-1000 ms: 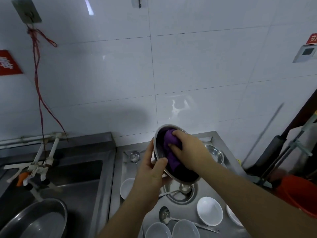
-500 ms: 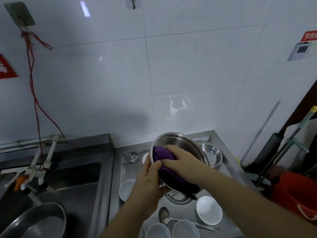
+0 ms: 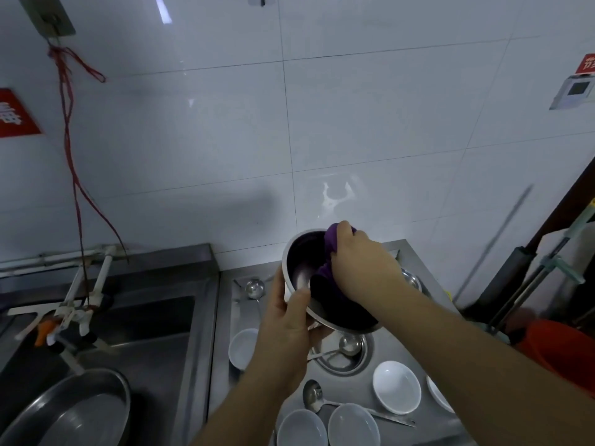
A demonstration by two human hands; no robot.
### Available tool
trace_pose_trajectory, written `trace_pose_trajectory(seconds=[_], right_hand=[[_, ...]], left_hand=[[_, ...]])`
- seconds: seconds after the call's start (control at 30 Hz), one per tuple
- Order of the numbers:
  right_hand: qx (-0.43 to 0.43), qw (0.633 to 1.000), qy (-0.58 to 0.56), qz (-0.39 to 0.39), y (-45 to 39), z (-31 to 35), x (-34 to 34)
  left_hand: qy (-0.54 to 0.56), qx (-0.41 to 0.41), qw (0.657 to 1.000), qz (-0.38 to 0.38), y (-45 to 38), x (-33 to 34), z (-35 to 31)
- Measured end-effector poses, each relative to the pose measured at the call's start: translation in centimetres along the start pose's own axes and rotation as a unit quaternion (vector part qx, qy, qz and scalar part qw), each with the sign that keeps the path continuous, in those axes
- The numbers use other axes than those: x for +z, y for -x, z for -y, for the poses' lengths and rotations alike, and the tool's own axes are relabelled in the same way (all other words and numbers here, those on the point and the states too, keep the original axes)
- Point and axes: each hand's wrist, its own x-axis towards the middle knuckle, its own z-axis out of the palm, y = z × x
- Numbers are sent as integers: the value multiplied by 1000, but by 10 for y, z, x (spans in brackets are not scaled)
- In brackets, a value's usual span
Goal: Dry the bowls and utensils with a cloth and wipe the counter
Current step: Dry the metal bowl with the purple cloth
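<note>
While your left hand (image 3: pixel 291 329) grips the round, shiny steel bowl (image 3: pixel 302 268) by its rim, your right hand (image 3: pixel 360 265) presses a bunched purple cloth (image 3: pixel 331 244) inside it.

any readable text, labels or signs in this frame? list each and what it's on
Red sign on the left wall: white characters, cut off by the frame edge and blurred, not readable.
Red sign on the right wall: white characters, cut off and too small to read.
White wall panel under it: small dark screen, nothing legible.
Steel bowl, purple cloth, white bowls: no markings visible.
</note>
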Motion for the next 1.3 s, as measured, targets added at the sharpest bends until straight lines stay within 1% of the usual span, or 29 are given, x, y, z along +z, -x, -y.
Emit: trace_pose_trajectory(seconds=[0.07,0.17,0.23,0.3,0.37,0.47,0.5,0.53,0.63,0.7,0.77,0.83,0.9,0.93,0.97,1.03,1.07,1.13,1.2,1.23,1.3], right_hand=[[13,1000,11,25,1,2,-6],[13,995,11,99,9,2,-11],[13,989,-8,144,16,-1,-14],[10,980,-74,182,23,-3,-17],[6,961,-187,203,32,-2,-18],[-14,920,-334,203,42,-1,-14],[-27,909,-364,202,44,-1,-11],[-38,907,-371,195,43,-2,-9],[-72,937,-311,142,33,-2,1],[-64,960,-264,70,27,-3,6],[-45,970,-240,11,23,-4,10],[-21,973,-232,8,22,-1,14],[42,964,-258,43,25,3,15],[81,946,-304,71,27,5,15],[122,913,-375,102,30,7,13],[201,811,-526,160,38,10,8],[231,762,-578,181,41,11,6],[273,686,-642,206,42,13,3],[299,626,-689,209,41,12,2],[305,605,-707,203,40,11,1],[310,575,-732,192,38,6,0]], left_hand=[[-12,39,999,1,-1,3,-5],[-49,101,994,19,-1,2,-8],[-73,106,991,18,1,3,-8],[-92,102,990,12,2,4,-7],[-99,102,990,5,1,4,-5],[-94,94,991,12,2,3,-2],[-93,87,992,15,3,2,0],[-93,78,993,13,4,1,2],[-106,67,992,-8,11,2,7],[-106,72,992,-15,15,5,6],[-97,81,992,-23,17,7,3],[-95,87,991,-33,16,8,1],[-121,106,986,-38,14,8,-1],[-145,119,982,-39,13,7,-1],[-171,129,976,-39,11,6,-1],[-220,131,966,-32,6,3,1],[-244,125,961,-27,4,1,2],[-290,110,951,-13,2,-3,1],[-324,102,940,17,0,-7,-3],[-351,104,930,35,-1,-9,-5],[-430,122,892,66,-2,-13,-10]])
